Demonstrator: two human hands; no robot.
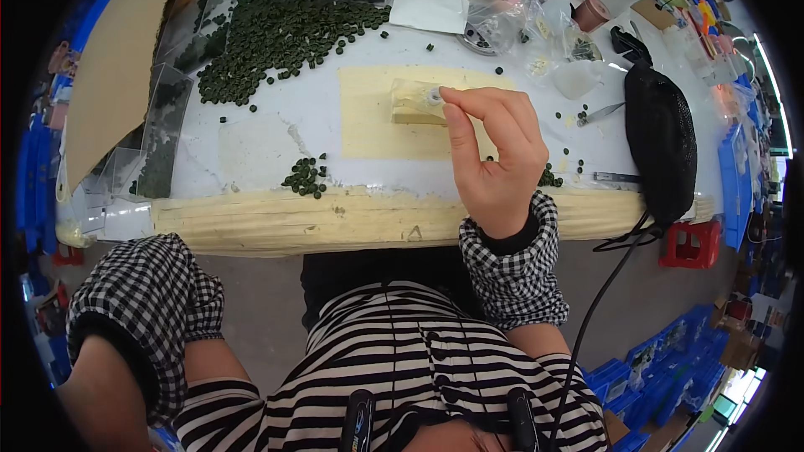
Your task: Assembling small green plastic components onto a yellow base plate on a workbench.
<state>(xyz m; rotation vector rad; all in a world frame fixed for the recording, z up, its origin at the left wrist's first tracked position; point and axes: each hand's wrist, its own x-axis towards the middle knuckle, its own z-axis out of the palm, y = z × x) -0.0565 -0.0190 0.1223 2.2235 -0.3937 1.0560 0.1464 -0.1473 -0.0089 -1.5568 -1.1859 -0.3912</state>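
Observation:
My right hand (500,146) reaches over the table with thumb and forefinger pinched together. The pinch is at the right end of a small pale yellow block (410,115), beside a small whitish, shiny round spot (434,96) on its top. Whatever lies between the fingertips is too small to make out. The block rests on a flat yellow sheet (364,130). My left hand (100,393) is down at the lower left, away from the table, below a checked sleeve cuff; its fingers are out of sight.
A big heap of small dark green round pieces (276,38) covers the table's far left, with a smaller cluster (306,176) near the front edge. A cardboard sheet (117,59) stands at left. To the right lie a black mesh pouch (662,138), tweezers (601,113) and plastic bags (519,21).

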